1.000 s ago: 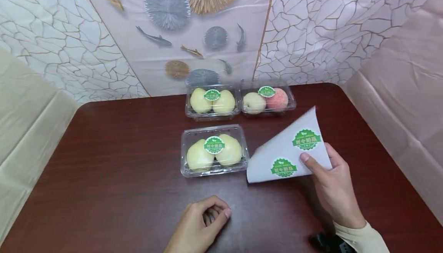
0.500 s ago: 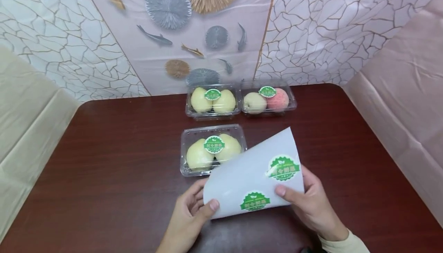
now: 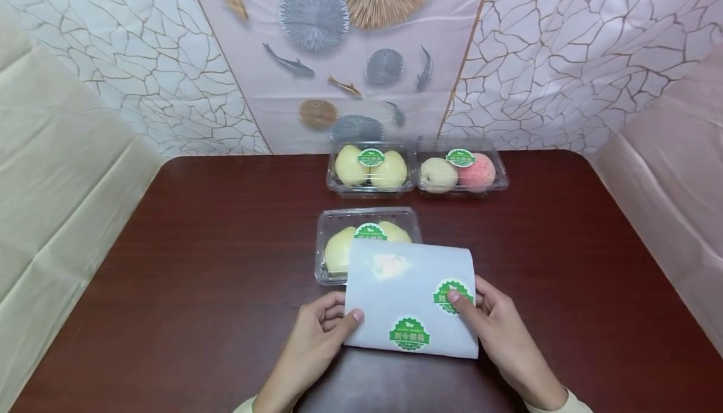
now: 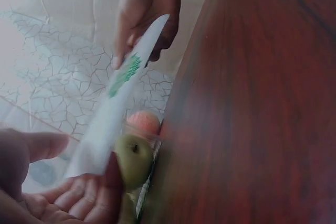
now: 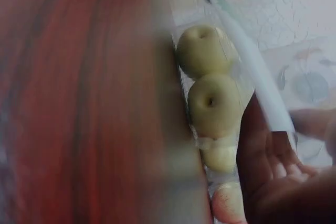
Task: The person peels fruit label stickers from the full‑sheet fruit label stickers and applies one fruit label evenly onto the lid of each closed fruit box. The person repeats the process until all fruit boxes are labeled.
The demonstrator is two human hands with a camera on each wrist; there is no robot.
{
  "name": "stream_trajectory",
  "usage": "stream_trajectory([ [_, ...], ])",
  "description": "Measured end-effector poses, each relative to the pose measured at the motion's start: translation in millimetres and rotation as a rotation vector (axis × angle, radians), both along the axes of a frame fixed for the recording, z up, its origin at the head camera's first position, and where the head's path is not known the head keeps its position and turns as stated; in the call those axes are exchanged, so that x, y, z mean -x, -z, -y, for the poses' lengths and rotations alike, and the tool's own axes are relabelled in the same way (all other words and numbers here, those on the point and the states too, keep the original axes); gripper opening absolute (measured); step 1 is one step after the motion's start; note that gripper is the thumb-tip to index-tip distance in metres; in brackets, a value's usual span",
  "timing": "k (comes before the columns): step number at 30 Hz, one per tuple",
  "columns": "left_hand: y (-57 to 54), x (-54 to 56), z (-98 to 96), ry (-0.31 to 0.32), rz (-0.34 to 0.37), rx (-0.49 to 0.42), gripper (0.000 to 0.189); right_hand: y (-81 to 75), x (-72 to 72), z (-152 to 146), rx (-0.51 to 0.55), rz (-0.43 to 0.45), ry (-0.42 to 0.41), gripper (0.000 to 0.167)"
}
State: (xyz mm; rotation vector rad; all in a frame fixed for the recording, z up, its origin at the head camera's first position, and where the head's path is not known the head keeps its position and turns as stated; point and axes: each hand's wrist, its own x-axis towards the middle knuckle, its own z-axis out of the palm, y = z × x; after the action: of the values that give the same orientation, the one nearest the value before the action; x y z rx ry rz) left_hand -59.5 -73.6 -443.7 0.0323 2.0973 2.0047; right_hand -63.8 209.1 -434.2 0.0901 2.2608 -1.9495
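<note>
A white sticker sheet (image 3: 401,297) carries two round green labels. My left hand (image 3: 313,337) holds its left edge, thumb in front and fingers behind. My right hand (image 3: 508,341) grips the right edge, its thumb over the upper green sticker (image 3: 462,287). The lower sticker (image 3: 409,334) lies near the bottom edge. Behind the sheet, a clear plastic fruit box (image 3: 327,225) with two pale yellow-green fruits is partly covered. Both wrist views catch the sheet (image 4: 100,124) nearly edge-on, between thumb and fingers.
At the back of the dark red-brown table (image 3: 186,275), another clear box (image 3: 369,188) holds two yellow-green fruits. Beside it a third box (image 3: 503,181) has a pale fruit and a pink one. All three boxes bear green labels. A patterned cloth (image 3: 361,74) hangs behind.
My right hand has brought the sheet left and down, and my left hand has taken its left edge. The sheet has straightened and now overlaps the front box. The head view has shifted slightly.
</note>
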Motion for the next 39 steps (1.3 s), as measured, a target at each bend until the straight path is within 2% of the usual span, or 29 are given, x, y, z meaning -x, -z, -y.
stream_trajectory([
  [4,1.7,2.7,-0.9,0.011,-0.029,0.045,0.034,-1.0,3.1,-5.3,-0.034,0.055,0.047,0.041],
  [13,1.2,4.5,-0.7,0.022,-0.101,0.042,0.023,-4.1,8.1,-7.1,-0.042,0.078,0.059,0.041],
  [21,0.3,10.0,0.1,0.005,-0.148,0.074,0.018,-10.7,10.2,-11.9,-0.083,0.072,0.076,0.040],
  [26,-4.7,9.4,0.1,0.003,-0.222,0.113,0.015,-14.7,14.7,-32.5,-0.075,0.020,0.161,0.038],
  [29,-15.5,5.6,1.1,0.007,-0.350,0.226,0.012,-17.6,21.5,-57.8,-0.077,0.024,0.183,0.041],
  [31,-24.0,2.8,2.6,0.021,-0.461,0.320,0.015,-19.8,24.5,-78.1,-0.112,0.055,0.158,0.049],
  [34,-36.0,2.4,5.4,0.052,-0.626,0.490,0.016,-25.2,24.1,-107.3,-0.234,0.100,0.100,0.063],
  [36,-42.6,6.4,7.8,0.083,-0.684,0.602,0.014,-27.9,21.2,-122.6,-0.335,0.100,0.080,0.067],
  [39,-50.2,18.4,12.6,0.118,-0.710,0.744,0.024,-29.4,19.5,-136.9,-0.529,0.069,0.086,0.066],
])
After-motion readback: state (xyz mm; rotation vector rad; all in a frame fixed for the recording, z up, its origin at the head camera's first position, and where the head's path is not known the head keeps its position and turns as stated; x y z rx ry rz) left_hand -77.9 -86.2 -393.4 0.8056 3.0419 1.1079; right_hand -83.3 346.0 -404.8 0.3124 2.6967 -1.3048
